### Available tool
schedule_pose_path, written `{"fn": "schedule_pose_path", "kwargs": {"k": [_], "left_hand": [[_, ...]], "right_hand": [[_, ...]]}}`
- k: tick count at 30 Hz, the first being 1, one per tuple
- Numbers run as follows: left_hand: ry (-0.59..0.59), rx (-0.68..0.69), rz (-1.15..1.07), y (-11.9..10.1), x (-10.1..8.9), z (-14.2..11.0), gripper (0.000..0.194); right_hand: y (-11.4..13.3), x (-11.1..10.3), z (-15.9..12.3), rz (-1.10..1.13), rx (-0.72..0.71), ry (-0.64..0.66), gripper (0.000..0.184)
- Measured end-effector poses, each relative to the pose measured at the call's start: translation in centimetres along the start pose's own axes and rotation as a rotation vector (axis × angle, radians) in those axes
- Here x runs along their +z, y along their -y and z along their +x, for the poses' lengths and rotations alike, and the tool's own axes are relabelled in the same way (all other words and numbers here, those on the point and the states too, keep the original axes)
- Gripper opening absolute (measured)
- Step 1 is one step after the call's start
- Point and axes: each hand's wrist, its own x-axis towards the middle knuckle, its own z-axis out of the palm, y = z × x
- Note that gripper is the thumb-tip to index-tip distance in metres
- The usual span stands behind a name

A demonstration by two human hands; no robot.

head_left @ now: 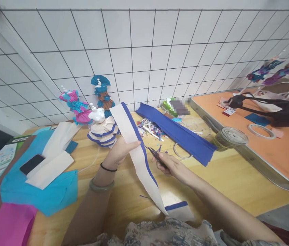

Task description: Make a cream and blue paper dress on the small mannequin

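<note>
My left hand (pixel 124 148) pinches a long white paper strip (pixel 140 168) with a blue band along its right edge. The strip hangs down toward my lap, its lower end folding on the table. In my right hand (pixel 171 164) is a dark pair of scissors (pixel 157 158), the tips pointing up and left close to the blue edge. Behind the left hand stands a figure in a white tiered dress with blue trim (pixel 103 131). Beyond the scissors a wide blue paper strip (pixel 177 133) lies slantwise over the table.
Turquoise paper (pixel 39 194), white paper pieces (pixel 49 171) and a phone (pixel 31 164) lie at left, with magenta paper (pixel 11 223) nearer. Paper scraps (pixel 149 129) sit behind. A round tin (pixel 231 136) stands right, beside the orange table (pixel 270 157).
</note>
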Motion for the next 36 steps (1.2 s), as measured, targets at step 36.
{"fn": "schedule_pose_path", "kwargs": {"k": [36], "left_hand": [[-0.092, -0.028, 0.172, -0.3, 2.4, -0.6, 0.027]], "right_hand": [[-0.6, 2.1, 2.4, -0.332, -0.268, -0.219, 0.055]]}}
